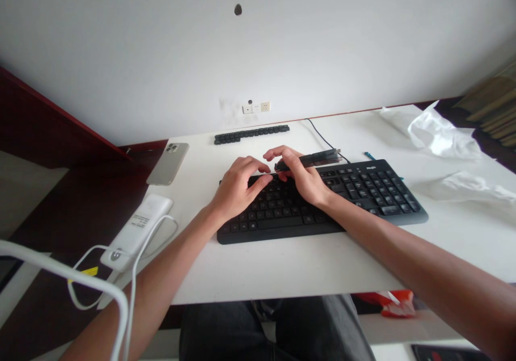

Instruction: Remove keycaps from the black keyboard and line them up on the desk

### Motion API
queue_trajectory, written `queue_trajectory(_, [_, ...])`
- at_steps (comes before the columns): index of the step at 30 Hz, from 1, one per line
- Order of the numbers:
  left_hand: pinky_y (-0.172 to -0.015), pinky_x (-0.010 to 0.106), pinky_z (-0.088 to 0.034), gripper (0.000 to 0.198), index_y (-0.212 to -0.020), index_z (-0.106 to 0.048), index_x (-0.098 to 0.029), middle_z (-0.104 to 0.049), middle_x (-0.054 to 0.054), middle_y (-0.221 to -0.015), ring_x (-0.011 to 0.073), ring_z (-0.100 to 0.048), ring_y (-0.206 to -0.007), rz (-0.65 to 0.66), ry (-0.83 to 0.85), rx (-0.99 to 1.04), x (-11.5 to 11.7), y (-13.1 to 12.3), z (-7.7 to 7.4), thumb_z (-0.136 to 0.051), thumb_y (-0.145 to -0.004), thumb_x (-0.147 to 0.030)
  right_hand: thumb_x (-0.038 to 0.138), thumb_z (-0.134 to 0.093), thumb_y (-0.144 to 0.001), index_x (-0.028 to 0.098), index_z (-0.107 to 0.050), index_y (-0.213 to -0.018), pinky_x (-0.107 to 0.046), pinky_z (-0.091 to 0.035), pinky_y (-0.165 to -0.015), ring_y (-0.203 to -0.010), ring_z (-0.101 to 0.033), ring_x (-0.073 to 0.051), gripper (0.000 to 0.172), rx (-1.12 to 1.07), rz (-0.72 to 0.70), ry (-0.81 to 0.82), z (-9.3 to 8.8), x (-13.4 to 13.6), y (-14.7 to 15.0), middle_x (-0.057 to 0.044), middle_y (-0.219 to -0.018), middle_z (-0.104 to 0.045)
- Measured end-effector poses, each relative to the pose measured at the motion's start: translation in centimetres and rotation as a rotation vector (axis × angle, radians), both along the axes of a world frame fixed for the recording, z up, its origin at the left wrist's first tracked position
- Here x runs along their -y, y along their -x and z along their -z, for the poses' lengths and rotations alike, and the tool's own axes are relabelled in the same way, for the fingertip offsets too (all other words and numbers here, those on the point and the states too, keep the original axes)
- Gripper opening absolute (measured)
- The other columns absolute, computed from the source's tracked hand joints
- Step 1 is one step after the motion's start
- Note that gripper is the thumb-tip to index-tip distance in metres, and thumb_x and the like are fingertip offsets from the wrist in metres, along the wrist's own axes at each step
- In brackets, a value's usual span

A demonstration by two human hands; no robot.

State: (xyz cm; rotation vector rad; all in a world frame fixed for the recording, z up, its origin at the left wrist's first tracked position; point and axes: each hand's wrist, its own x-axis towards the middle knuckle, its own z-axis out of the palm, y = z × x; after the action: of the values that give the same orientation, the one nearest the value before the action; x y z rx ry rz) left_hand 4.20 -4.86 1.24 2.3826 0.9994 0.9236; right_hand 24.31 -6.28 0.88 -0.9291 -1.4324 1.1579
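At frame centre, my right hand (301, 174) is closed around a dark bar (318, 159) over the top edge of the black keyboard (363, 194) on the white surface (282, 267). My left hand (236, 186) is loosely curled and holds nothing, its thumb on the top key row beside the bar's left end.

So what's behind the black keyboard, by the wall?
A long strip of black keys lies near the wall, and a black cable runs back from the keyboard. The left hand and the right hand, holding a dark bar, cover its top rows, so those keys are hidden.
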Motion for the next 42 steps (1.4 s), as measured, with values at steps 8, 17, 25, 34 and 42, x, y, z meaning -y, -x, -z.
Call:
queue_trajectory(8, [-0.080,0.033,-0.047,0.025,-0.084,-0.069,-0.020,-0.068,0.002,-0.081,0.0183,-0.058,-0.083,0.075,-0.065,-0.022,0.16,-0.24,-0.07,-0.060,-0.105,-0.030,0.069,-0.044,-0.104,0.024,-0.074,-0.104,-0.030,-0.043,-0.062,-0.070,-0.047,-0.015,0.054,0.093,0.051,-0.023,0.38,0.07,-0.16,-0.003,-0.089,-0.057])
queue_trajectory(17, [-0.077,0.032,-0.046,0.025,-0.084,-0.068,-0.020,-0.069,0.001,-0.078,0.0176,-0.057,-0.079,0.036,-0.077,0.000,-0.27,0.01,0.11,-0.061,-0.105,-0.031,0.071,-0.061,-0.094,0.022,-0.051,-0.074,-0.025,-0.033,-0.049,-0.056,-0.039,-0.011,0.054,0.011,0.162,0.029,0.18,0.24,0.12,0.004,-0.063,-0.041])
queue_trajectory(25, [-0.077,0.032,-0.046,0.025,-0.083,-0.067,-0.021,-0.069,0.000,-0.078,0.0175,-0.058,-0.079,0.048,-0.044,0.010,-0.18,0.05,0.00,-0.060,-0.105,-0.032,0.075,-0.064,-0.090,0.021,-0.054,-0.072,-0.024,-0.029,-0.041,-0.046,-0.042,-0.008,0.058,-0.028,0.164,0.127,-0.09,0.29,0.04,0.004,-0.058,-0.049])
queue_trajectory(34, [-0.074,0.032,-0.046,0.033,-0.076,-0.063,-0.021,-0.067,0.000,-0.073,0.0169,-0.058,-0.074,0.068,-0.010,0.023,0.20,0.09,-0.58,-0.056,-0.106,-0.035,0.074,-0.064,-0.091,0.021,-0.055,-0.074,-0.025,-0.037,-0.045,-0.051,-0.046,-0.011,0.056,-0.007,0.172,0.047,0.01,0.06,-0.04,0.003,-0.060,-0.051])
queue_trajectory(42, [-0.073,0.032,-0.046,0.032,-0.077,-0.064,-0.021,-0.068,0.000,-0.074,0.0167,-0.060,-0.074,0.057,0.015,0.013,0.13,0.14,-0.38,-0.057,-0.105,-0.035,0.074,-0.063,-0.091,0.021,-0.057,-0.074,-0.025,-0.037,-0.045,-0.050,-0.047,-0.011,0.056,-0.002,0.153,0.066,0.02,0.01,-0.14,0.003,-0.059,-0.051])
